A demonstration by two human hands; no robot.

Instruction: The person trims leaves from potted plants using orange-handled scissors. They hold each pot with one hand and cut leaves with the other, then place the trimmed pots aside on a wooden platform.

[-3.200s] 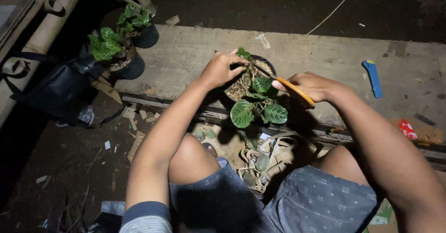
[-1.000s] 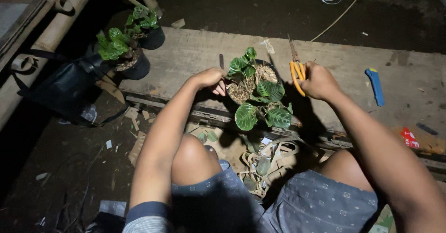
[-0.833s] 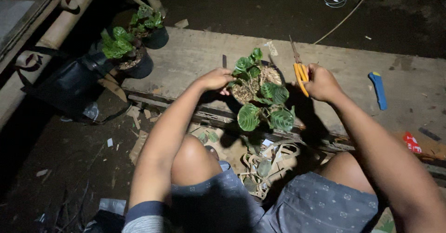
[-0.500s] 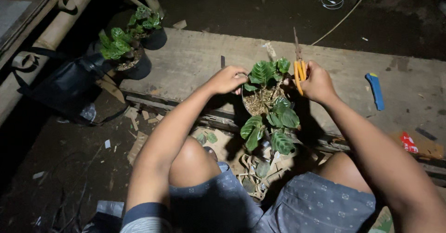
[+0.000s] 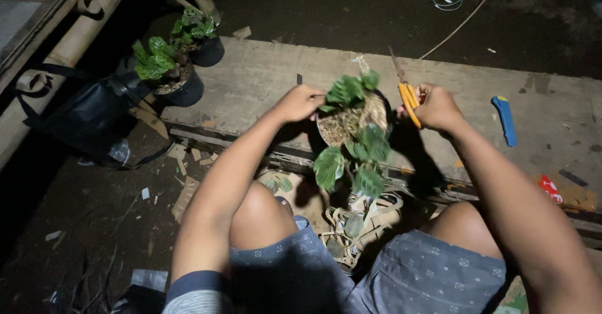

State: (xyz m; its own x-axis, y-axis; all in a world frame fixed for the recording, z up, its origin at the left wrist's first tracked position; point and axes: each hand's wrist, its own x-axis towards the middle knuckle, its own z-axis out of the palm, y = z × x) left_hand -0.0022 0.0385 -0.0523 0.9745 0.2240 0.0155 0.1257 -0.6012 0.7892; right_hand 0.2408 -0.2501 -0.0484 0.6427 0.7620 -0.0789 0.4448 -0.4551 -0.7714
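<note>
The plant (image 5: 354, 132) sat in a small pot (image 5: 379, 110) filled with pale dry chaff, held tilted toward the person over the near edge of a concrete slab (image 5: 263, 76), above their knees. Its broad green leaves hung down and forward, the largest drooping past the slab's edge. The left hand (image 5: 300, 103) was clamped on the pot's left rim, fingers curled over it beside the upper leaves. The right hand (image 5: 437, 107) was closed around the orange handles of a pair of scissors (image 5: 404, 88), just right of the pot; the blades pointed up and away, and they looked shut together. Below the pot, between the person's legs, lay a tan sandal (image 5: 370, 223) with a few fallen leaves on and beside it. Farther right on the slab lay a blue tool (image 5: 505, 120), well apart from the right hand, and a red scrap (image 5: 550, 187) near the edge. At the slab's far left stood two potted plants (image 5: 168, 76), one behind the other, next to a black bag (image 5: 94, 110). A white cord (image 5: 461, 19) ran across the dark ground beyond.
</note>
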